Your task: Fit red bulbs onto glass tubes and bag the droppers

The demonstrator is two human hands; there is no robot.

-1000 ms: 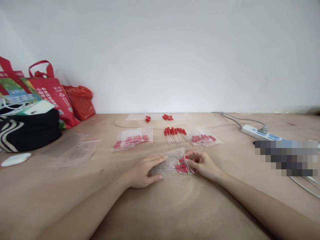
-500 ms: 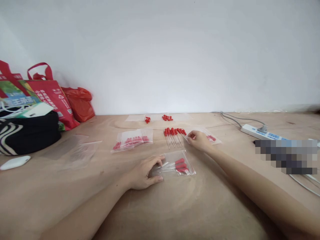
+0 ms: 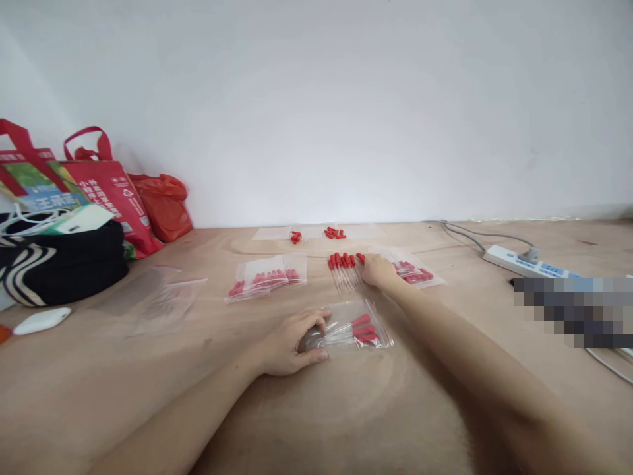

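My left hand [image 3: 291, 343] curls around the left end of a clear zip bag [image 3: 341, 313], thumb and fingers at its edges. Inside the bag lie several glass droppers with red rubber bulbs [image 3: 364, 328], bulbs towards the bag's right end. Farther off, a row of loose droppers [image 3: 345, 262] lies on the table, bulbs pointing away from me. At the right end of that row my right hand [image 3: 380, 272] is closed on a dropper, its fingertips largely hidden behind the hand.
Filled bags of droppers lie left [image 3: 270, 274] and right [image 3: 415, 272] of the row. Loose red bulbs [image 3: 335, 233] sit near the wall. Empty clear bags [image 3: 168, 303], a black bag [image 3: 74, 264] and shopping bags [image 3: 106, 191] are left; a power strip [image 3: 529, 264] is right.
My right hand has shifted left against the dropper row, uncovering more of the right-hand bag. My left hand stays on the zip bag. The view has turned slightly left.
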